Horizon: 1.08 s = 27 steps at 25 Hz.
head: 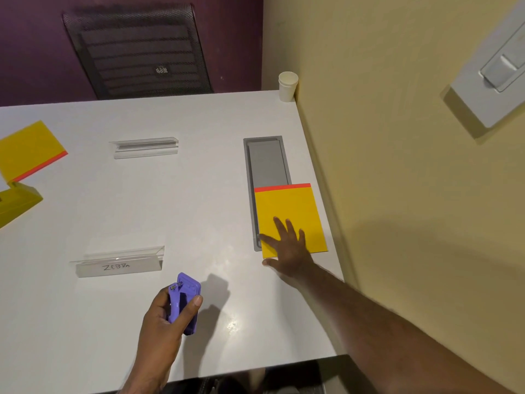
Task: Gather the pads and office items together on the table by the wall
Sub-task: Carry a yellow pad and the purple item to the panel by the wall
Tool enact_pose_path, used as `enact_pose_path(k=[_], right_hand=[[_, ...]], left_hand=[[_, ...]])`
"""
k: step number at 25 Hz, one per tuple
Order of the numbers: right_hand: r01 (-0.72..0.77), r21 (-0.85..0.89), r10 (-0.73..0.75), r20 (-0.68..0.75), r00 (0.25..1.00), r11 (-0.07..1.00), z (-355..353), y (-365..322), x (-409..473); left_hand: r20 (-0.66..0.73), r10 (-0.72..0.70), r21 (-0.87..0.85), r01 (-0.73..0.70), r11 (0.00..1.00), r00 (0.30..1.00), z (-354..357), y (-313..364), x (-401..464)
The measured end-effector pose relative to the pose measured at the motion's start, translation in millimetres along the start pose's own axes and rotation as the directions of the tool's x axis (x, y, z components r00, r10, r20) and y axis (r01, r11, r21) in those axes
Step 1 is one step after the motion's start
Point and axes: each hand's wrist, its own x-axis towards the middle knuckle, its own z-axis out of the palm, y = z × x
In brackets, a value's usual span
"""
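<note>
Near edge: our left hand closed around purple stapler, held above white table. Our right hand spread flat, fingers splayed, on yellow pad beside wall, pad overlapping grey recessed tray. Two clear name holders mid-table. Second yellow pad far left. Paper cup in far corner; contents not visible to us.

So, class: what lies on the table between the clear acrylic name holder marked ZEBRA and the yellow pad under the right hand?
Head view: only bare white table.
</note>
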Motion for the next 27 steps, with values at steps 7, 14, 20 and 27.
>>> enact_pose_path(k=[7,14,20,27], right_hand=[[-0.062,-0.124,0.074,0.093,0.993,0.990,-3,-4,10],[-0.071,-0.126,0.089,0.143,0.986,0.989,-13,10,16],[-0.057,-0.117,0.076,0.159,0.984,0.991,-13,15,17],[0.010,0.204,0.019,-0.140,0.990,0.979,-17,-17,-11]], left_hand=[[0.005,0.013,0.033,-0.013,0.999,1.000,-5,-5,-3],[0.029,0.005,0.051,-0.006,0.999,1.000,-7,-13,-3],[0.056,0.015,0.074,-0.019,0.997,0.998,-3,-7,-4],[0.102,-0.027,0.150,0.011,0.989,0.994,11,-3,6]])
